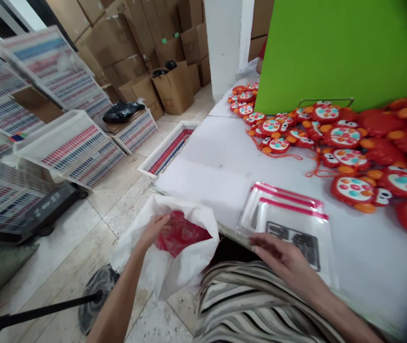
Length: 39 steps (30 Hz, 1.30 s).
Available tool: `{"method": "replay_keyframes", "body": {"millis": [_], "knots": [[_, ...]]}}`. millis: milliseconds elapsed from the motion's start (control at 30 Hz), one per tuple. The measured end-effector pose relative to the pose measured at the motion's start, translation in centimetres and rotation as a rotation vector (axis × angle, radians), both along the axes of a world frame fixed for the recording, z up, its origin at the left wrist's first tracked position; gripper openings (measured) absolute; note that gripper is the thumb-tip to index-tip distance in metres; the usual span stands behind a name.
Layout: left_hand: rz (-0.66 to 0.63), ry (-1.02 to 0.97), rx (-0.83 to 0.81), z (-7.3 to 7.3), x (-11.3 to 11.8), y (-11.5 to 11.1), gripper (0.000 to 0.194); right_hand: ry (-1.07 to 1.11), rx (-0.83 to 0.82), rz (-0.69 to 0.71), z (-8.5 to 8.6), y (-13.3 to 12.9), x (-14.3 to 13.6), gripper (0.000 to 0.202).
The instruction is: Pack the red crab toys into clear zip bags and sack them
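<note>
striped cloth [246, 305] is seen at bottom middle. red plastic [180, 236] in a white sack [203, 214] is reached by the left hand [157, 228]; the right hand [282, 252] is held at the clear bags [296, 221]. neither grip can be told. no toy is seen bagged; red toys [353, 188] are left loose, upper right, on the white bench [203, 176]. boxes [175, 90] are stacked upper left.

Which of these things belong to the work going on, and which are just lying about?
In use, I'd judge:
White woven sack, crinkled red plastic inside, left hand in its mouth
Flat transparent plastic bags, pink strips, by the right hand
Probably the red spotted plastic toys

Lying about:
Brown cardboard boxes
White slatted plastic crates
Shiny black plastic bag
</note>
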<state>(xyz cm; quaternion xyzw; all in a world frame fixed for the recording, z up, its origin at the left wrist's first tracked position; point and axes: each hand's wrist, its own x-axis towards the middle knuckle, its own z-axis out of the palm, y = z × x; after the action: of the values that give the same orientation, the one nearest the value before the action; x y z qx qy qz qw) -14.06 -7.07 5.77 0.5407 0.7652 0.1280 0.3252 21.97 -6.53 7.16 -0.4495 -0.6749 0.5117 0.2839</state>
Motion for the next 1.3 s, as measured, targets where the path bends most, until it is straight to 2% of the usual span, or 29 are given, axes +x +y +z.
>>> {"method": "replay_keyframes", "body": {"millis": [33,133,300,400,467,567,633,700,800,833,900,1000,1067,1100,1167,1233,1267,1300], "knots": [[0.042,-0.010,0.036,0.2,0.2,0.0,0.026,0.014,-0.012,-0.007,0.0,-0.2,0.7,0.028],[0.076,0.126,0.118,1.6,0.5,0.0,0.022,0.042,-0.005,-0.042,0.4,-0.8,2.1,0.029],[0.177,0.298,0.338,5.7,1.6,-0.9,0.028,0.064,0.020,-0.118,0.5,-2.4,4.1,0.028],[0.111,0.395,0.444,7.4,4.1,0.0,0.041,0.034,0.034,-0.234,0.0,-2.9,6.3,0.028],[-0.026,0.328,0.475,7.7,7.6,1.5,0.041,-0.007,0.059,-0.344,-0.3,-2.8,8.1,0.030],[-0.310,0.187,0.543,6.6,14.9,4.4,0.038,-0.081,0.121,-0.478,-0.9,-2.2,10.8,0.035],[-0.479,0.153,0.525,4.7,19.4,6.0,0.041,-0.146,0.164,-0.538,-1.7,-1.6,12.1,0.040],[-0.563,0.175,0.481,2.4,22.5,7.5,0.049,-0.214,0.184,-0.560,-3.0,-1.3,12.8,0.044],[-0.620,0.188,0.410,-0.4,24.0,10.0,0.054,-0.236,0.144,-0.472,-4.6,-0.9,13.0,0.047],[-0.622,0.186,0.390,-0.8,24.0,11.2,0.052,-0.234,0.119,-0.421,-4.8,-0.6,12.9,0.047],[-0.593,0.195,0.367,-0.5,23.9,14.3,0.049,-0.265,0.121,-0.360,-4.1,0.5,12.8,0.046],[-0.560,0.246,0.408,1.3,24.7,18.8,0.046,-0.410,0.264,-0.352,-1.8,4.9,12.9,0.043],[-0.634,0.285,0.508,1.8,25.9,19.6,0.043,-0.529,0.410,-0.333,-0.3,9.7,13.0,0.043],[-0.694,0.303,0.578,1.4,26.6,19.2,0.041,-0.604,0.483,-0.330,0.2,12.5,12.9,0.044],[-0.851,0.307,0.737,-0.5,27.8,16.8,0.042,-0.782,0.614,-0.343,0.9,18.3,12.6,0.047],[-0.987,0.308,0.871,-3.4,28.5,13.7,0.042,-0.952,0.713,-0.355,0.9,23.7,12.0,0.045],[-1.011,0.318,0.920,-4.8,28.8,12.3,0.035,-0.973,0.737,-0.343,0.7,26.0,11.5,0.044],[-0.947,0.346,0.903,-6.1,28.9,11.1,0.037,-0.989,0.759,-0.327,0.5,28.0,11.1,0.044]]}}
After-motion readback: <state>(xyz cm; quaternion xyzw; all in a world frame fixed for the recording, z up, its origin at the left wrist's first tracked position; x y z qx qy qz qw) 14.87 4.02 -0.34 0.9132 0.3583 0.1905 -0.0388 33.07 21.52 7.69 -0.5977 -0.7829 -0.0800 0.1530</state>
